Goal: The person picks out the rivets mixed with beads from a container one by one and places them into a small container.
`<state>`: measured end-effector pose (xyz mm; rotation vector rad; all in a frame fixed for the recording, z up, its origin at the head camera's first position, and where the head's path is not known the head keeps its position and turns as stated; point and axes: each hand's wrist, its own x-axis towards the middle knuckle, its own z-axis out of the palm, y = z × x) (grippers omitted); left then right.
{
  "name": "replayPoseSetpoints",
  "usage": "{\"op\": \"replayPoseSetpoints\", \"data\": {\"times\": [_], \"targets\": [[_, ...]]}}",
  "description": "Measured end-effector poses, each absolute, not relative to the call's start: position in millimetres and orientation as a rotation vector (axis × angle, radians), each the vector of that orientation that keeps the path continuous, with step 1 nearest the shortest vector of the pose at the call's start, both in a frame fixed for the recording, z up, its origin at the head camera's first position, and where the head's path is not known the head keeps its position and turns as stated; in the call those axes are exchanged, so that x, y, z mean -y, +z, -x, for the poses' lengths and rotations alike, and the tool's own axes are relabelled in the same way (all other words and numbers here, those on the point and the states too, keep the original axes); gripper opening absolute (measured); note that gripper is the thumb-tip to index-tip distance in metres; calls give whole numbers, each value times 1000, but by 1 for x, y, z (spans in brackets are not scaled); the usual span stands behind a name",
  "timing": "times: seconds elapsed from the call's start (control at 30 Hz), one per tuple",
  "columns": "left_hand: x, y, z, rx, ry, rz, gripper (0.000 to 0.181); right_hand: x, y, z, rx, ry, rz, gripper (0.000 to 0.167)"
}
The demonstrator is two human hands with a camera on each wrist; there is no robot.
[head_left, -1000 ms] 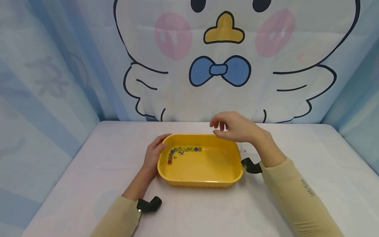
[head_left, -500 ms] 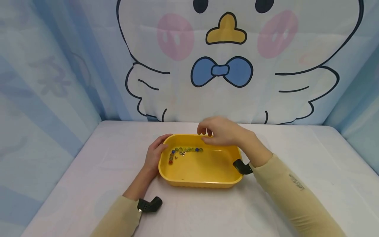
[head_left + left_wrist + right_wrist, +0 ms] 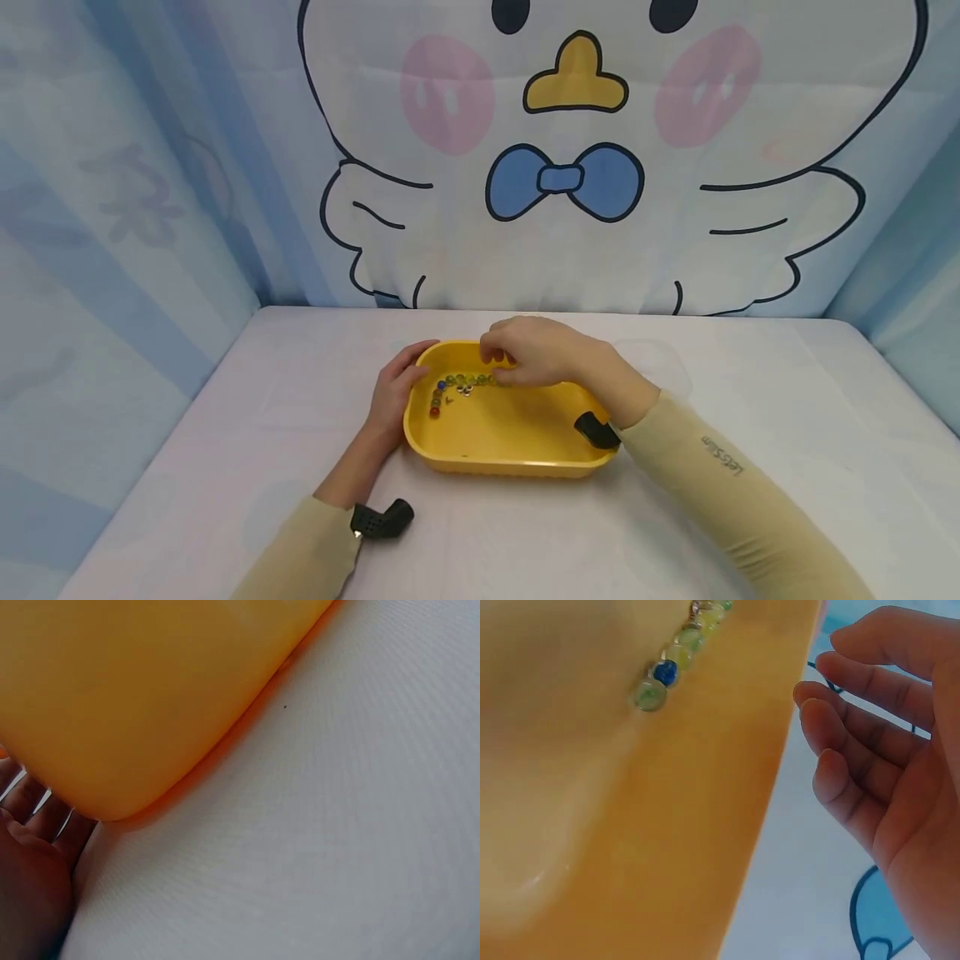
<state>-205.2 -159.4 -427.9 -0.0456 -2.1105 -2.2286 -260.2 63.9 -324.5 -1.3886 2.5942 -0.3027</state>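
A yellow plastic tray (image 3: 510, 433) sits on the table. My left hand (image 3: 392, 393) grips its left end, thumb over the rim and fingers along the outside. Inside, glass marbles (image 3: 461, 380) line the back wall and bend down the left side, mostly greenish-yellow, with blue and a red one (image 3: 434, 412). Small shiny pieces (image 3: 464, 390) lie just in front of the row. Over the tray's back part hovers my right hand (image 3: 546, 350), fingers loosely bent and holding nothing; it hides the row's right end. The right wrist view shows a blue marble (image 3: 665, 672) near that end.
A white cloth covers the table (image 3: 735, 400). Behind it hangs a curtain (image 3: 555, 250) printed with a cartoon bird and a blue bow tie. A black wrist camera (image 3: 597, 430) overlaps the tray's right end; another (image 3: 382, 519) is near the left sleeve.
My right hand has moved left and down, from above the tray's back right rim to over the marble row's right end. The left hand keeps its grip; the tray stays put.
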Motion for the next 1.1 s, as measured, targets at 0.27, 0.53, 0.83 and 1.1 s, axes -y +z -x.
{"op": "replayPoseSetpoints", "data": {"times": [0.27,0.53,0.83,1.1], "targets": [[158,-427,204,2130,-2206,46,45,-54,-339,261,-2575,-186,1390,19],[159,-430,205,2154,-2183,45,46,-48,-344,262,-2536,-114,1443,17],[160,-430,206,2138,-2208,43,46,-39,-350,257,-2519,30,1455,17],[160,-429,206,2146,-2204,50,46,-33,-356,255,-2506,114,1551,18]]}}
